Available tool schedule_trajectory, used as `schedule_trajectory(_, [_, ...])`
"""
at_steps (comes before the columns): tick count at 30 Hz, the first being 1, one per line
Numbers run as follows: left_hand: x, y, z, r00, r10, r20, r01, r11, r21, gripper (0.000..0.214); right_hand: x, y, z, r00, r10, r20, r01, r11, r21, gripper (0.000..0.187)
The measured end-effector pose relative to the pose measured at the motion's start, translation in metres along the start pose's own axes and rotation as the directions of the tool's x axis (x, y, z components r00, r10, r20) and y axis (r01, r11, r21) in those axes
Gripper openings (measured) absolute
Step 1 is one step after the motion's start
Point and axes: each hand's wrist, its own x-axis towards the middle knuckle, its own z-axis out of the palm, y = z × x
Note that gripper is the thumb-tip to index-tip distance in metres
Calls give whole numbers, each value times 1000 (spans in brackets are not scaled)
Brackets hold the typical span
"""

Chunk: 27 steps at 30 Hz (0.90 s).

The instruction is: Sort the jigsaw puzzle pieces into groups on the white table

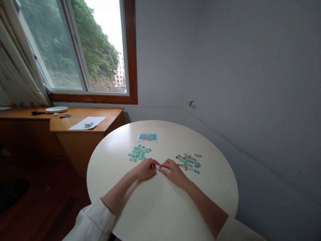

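Near the middle of the white round table, my left hand [146,168] and my right hand [174,172] meet over a few small jigsaw puzzle pieces [157,168], pink and teal. The fingers of both hands are pinched on these pieces from either side. Whether the pieces are joined is too small to tell. Just beyond my left hand lies a loose heap of mostly teal puzzle pieces [139,152]. To the right of my right hand is a second heap of mixed-colour puzzle pieces [189,162]. Behind them rests a small picture card [147,137] with colourful figures on blue.
The round table [160,214] stands by a grey wall with a socket [192,104]. A wooden desk [114,117] at the left carries a white plate [57,109], a sheet of paper [82,125] with a small box [88,124], and dark items. Above it is a window.
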Motion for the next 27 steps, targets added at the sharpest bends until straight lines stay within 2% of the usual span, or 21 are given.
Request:
schedule_trajectory(6, [-1,2,-3,997,-75,-26,76,997,27,31,0,0,0,1000,5,1,-5,1000,15,15])
schedule_trajectory(19, [-3,-1,-6,999,16,30,-17,999,43,26,-1,-5,-4,1000,6,20,-7,1000,27,19])
schedule_trajectory(27, [-3,-1,-6,999,15,46,-16,999,38,29,0,0,0,1000,3,22,-4,999,49,17])
